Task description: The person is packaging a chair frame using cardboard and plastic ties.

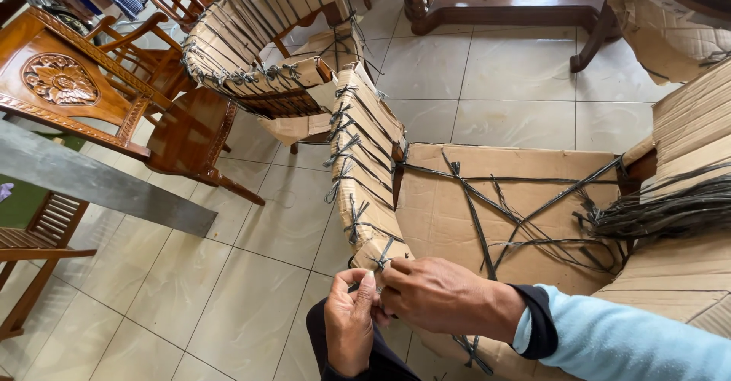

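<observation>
**Two hands meet at a black tie on a cardboard-wrapped chair arm**

At the bottom centre of the frame, my left hand point(350, 324) and right hand point(442, 297) close together on a black plastic tie point(378, 288) at the near end of a cardboard-wrapped chair arm point(365, 160). Both grips are pinched shut on the strand, fingertips touching. The arm's long axis runs away from the hands, up toward the upper middle of the frame, with more knotted ties spaced along it. The right hand reaches in from the lower right, sleeve in pale blue; the left comes up from below. Carved wooden chairs point(84, 92) stand at upper left on the tiled floor point(251, 290).
</observation>
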